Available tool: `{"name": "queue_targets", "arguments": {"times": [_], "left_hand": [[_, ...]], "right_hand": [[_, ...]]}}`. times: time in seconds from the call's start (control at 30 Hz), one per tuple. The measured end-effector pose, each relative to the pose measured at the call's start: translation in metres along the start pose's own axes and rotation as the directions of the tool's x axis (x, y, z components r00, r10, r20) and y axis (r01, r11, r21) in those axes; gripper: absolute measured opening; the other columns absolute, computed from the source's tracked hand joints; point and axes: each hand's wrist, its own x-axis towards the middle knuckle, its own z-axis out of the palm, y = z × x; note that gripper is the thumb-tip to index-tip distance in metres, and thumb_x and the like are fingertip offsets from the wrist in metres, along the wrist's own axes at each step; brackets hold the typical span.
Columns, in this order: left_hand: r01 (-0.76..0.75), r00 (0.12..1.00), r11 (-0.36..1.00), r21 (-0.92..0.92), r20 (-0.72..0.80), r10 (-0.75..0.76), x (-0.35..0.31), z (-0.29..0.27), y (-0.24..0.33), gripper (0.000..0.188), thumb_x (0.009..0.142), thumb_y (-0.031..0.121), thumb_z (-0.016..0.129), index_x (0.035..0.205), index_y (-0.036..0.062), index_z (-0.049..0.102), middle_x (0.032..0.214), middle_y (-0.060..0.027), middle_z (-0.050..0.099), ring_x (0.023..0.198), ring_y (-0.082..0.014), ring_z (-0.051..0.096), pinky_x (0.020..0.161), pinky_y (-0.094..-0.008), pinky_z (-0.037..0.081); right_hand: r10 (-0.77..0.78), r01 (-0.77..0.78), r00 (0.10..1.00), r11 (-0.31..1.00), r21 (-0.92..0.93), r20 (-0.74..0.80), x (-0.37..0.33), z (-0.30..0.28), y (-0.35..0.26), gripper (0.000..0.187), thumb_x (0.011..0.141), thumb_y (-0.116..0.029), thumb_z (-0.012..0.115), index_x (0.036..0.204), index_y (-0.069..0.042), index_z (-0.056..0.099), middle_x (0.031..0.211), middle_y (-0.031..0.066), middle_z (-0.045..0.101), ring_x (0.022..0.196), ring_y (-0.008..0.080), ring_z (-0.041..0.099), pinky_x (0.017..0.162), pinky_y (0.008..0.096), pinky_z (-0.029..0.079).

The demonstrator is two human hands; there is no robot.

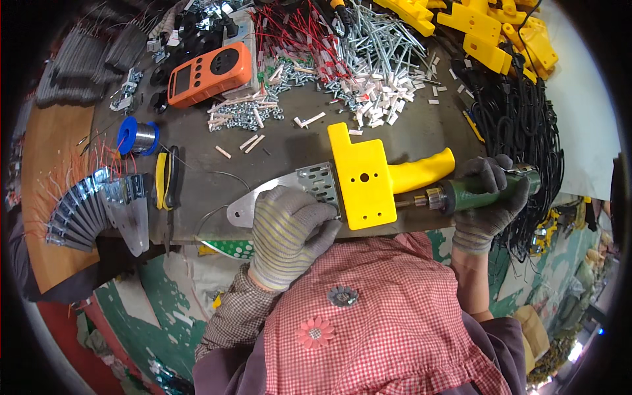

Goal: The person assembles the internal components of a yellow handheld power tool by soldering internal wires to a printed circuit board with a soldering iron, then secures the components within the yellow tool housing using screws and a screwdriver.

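Note:
A yellow plastic handle (pixel 363 191) lies near the table's front edge, its grip pointing right. Against its left side is a pointed metal plate (pixel 257 201) with a slotted bracket (pixel 317 183). My left hand (pixel 289 227), in a grey striped glove, is closed over the metal plate beside the bracket; its fingertips are partly hidden. In my right hand (pixel 487 204), also gloved, is a green electric screwdriver (pixel 471 193), held level. Its bit points left and reaches the right edge of the yellow handle's block; whether it sits on a screw I cannot tell.
Behind lie piles of long screws (pixel 382 39), white sleeves (pixel 382 95) and red wires (pixel 296 33), with an orange multimeter (pixel 209 74). Left are a solder spool (pixel 138 136), pliers (pixel 167 178) and stacked metal plates (pixel 85 210). Black cords (pixel 520 125) and yellow handles (pixel 480 29) lie right.

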Motion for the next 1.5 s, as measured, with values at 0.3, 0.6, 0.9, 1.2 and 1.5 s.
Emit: {"name": "queue_targets", "arguments": {"times": [0.3,0.6,0.9,1.2,1.5], "left_hand": [[-0.081,0.996,0.996,0.027,0.039,0.08,-0.004,-0.003,-0.003,0.022,0.075,0.015,0.087,0.095,0.0123,0.079,0.089,-0.003,0.07,0.087,-0.0254,0.065,0.088,-0.0441,0.049],[-0.13,0.989,0.99,0.054,0.078,0.125,-0.008,-0.001,-0.005,0.025,0.074,0.013,0.087,0.098,0.012,0.08,0.094,-0.0049,0.069,0.093,-0.0279,0.063,0.087,-0.0462,0.049],[-0.202,0.978,0.977,0.074,0.059,0.198,-0.002,0.001,-0.004,0.026,0.074,0.01,0.085,0.098,0.0087,0.077,0.092,-0.0063,0.067,0.088,-0.0274,0.063,0.084,-0.0449,0.05],[-0.342,0.94,0.919,0.198,0.086,0.331,0.004,0.0,-0.003,0.017,0.074,0.016,0.077,0.086,0.0046,0.073,0.074,-0.0086,0.062,0.066,-0.0291,0.063,0.059,-0.0436,0.051],[-0.334,0.937,0.919,0.21,0.179,0.299,0.005,-0.001,-0.005,0.02,0.07,0.012,0.08,0.088,0.0068,0.074,0.079,-0.0071,0.063,0.071,-0.0269,0.065,0.065,-0.0432,0.051]], "right_hand": [[-0.017,0.017,1.0,1.0,-0.013,-0.026,0.0,-0.011,-0.003,0.037,0.094,-0.033,0.081,0.115,-0.008,0.064,0.071,-0.0059,0.046,0.064,0.0117,0.046,0.106,0.044,0.05],[-0.008,0.009,1.0,0.999,0.049,-0.029,-0.001,-0.005,0.003,0.038,0.093,-0.032,0.082,0.116,-0.007,0.064,0.073,-0.0061,0.047,0.066,0.0109,0.047,0.105,0.0437,0.05],[-0.079,0.071,0.994,0.991,-0.11,-0.073,-0.007,-0.003,0.004,0.041,0.094,-0.033,0.082,0.121,-0.009,0.063,0.079,-0.0043,0.05,0.071,0.0138,0.051,0.103,0.0445,0.051],[-0.063,0.055,0.99,0.996,-0.065,-0.124,-0.012,0.0,0.005,0.044,0.093,-0.032,0.083,0.124,-0.009,0.063,0.079,-0.0043,0.05,0.071,0.0137,0.05,0.104,0.0437,0.051],[-0.077,0.075,0.996,0.996,-0.047,-0.039,-0.007,-0.009,0.005,0.037,0.097,-0.029,0.079,0.124,-0.008,0.065,0.078,-0.0067,0.047,0.071,0.0104,0.048,0.108,0.0431,0.049]]}}
